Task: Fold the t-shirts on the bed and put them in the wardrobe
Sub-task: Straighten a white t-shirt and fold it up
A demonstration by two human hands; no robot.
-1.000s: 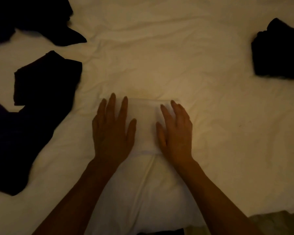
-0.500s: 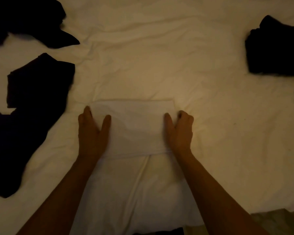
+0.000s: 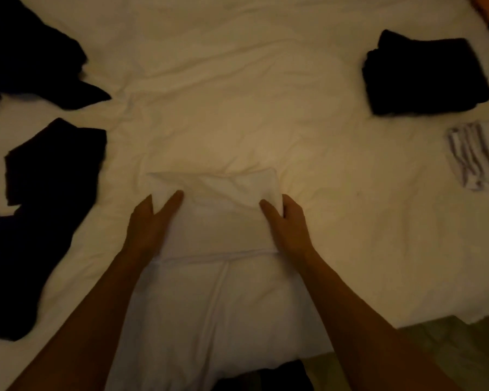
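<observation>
Dim warm light, view straight down over the bed, covered in a creased white sheet. White t-shirt lies in the middle of the near half of the bed, partly folded: its far end is doubled into a band with a rumpled far edge, and the longer part runs back toward the viewer with a seam or fold line down its centre. Left hand grips the left end of the folded band, thumb on top of the cloth, fingers tucked under the edge and mostly out of sight. Right hand holds the right end the same way, cloth pinched between thumb and fingers, with a raised corner of fabric bunched between them. Both forearms come in from the bottom of the view, bare. The shirt's far edge looks slightly lifted off the sheet; how far cannot be judged. Dark clothes sprawl unfolded along the left side of the bed, well apart from the shirt. Another dark heap sits at the far left corner. On the right, far side, a folded dark stack rests square on the sheet. Just near of it lies a folded striped garment, pale with grey stripes, at the right edge.
</observation>
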